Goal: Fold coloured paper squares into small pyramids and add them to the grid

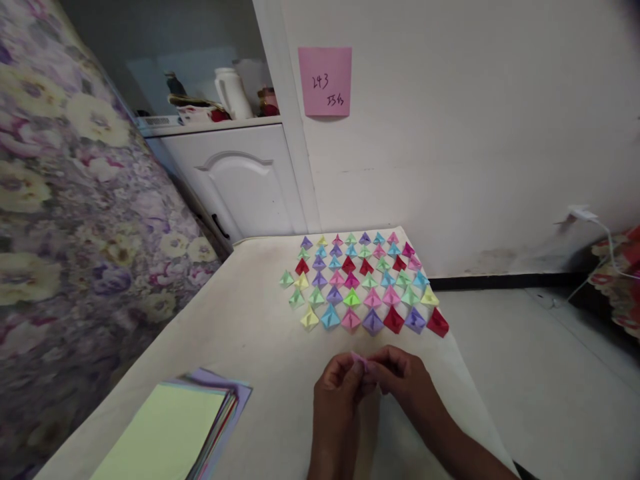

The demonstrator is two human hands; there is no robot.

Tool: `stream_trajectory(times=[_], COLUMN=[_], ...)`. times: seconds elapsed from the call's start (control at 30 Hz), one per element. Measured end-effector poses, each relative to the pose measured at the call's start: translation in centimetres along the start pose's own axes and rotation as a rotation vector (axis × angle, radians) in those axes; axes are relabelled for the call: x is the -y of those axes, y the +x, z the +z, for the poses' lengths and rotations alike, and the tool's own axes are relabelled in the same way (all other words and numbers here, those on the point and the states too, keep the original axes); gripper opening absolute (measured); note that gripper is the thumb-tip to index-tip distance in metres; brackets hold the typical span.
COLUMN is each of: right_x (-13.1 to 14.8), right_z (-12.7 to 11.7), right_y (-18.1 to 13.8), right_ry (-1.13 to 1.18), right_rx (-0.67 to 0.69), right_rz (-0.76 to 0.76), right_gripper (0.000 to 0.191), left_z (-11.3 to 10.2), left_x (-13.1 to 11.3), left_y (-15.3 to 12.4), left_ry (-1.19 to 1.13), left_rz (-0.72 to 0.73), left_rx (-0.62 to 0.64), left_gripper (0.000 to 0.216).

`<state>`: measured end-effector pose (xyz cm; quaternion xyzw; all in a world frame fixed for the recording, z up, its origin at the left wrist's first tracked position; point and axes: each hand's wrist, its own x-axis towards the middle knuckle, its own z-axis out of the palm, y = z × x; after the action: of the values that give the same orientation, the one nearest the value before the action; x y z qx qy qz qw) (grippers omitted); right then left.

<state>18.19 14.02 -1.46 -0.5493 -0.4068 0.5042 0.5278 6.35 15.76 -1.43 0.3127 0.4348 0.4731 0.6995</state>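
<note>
My left hand (339, 388) and my right hand (400, 381) meet above the near part of a whitish table (250, 320). Both are closed in a pinch on one small folded pink paper piece (360, 361), of which only a sliver shows between the fingertips. Just beyond the hands lie several rows of small folded paper shapes (363, 283) in purple, green, blue, pink, red and yellow. A red one (438, 323) sits at the row's right end, close to the table edge.
A stack of coloured paper sheets (173, 430), light green on top, lies at the table's near left. A floral-covered surface (65, 220) rises on the left. A white cabinet (235, 180), a wall with a pink note (325, 81), and grey floor (540, 373) lie behind and right.
</note>
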Motion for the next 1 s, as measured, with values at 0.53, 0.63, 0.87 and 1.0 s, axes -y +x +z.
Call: stream_trajectory(times=[0.53,0.63,0.87,1.0], right_x=[-0.4,-0.2,0.0,0.1], right_z=[-0.4,-1.0,-1.3,-1.0], right_y=[0.2,0.5,0.8,0.5], right_ry=[-0.198,-0.234,-0.103,0.015], right_rx=[0.005,0.02,0.086,0.148], right_rz=[-0.032,-0.06,0.017,0.005], right_gripper=[0.021,0.018,0.013,0.011], left_z=[-0.1,-0.1,0.0,-0.1], left_x=[-0.5,-0.7,-0.8,-0.5], left_y=[-0.1,-0.1,-0.5,-0.5], left_ry=[0.26,0.325,0.533,0.622], left_rz=[0.116,0.116,0.29,0.331], left_rx=[-0.045,-0.017,0.027,-0.028], left_gripper=[0.018,0.015,0.016,0.022])
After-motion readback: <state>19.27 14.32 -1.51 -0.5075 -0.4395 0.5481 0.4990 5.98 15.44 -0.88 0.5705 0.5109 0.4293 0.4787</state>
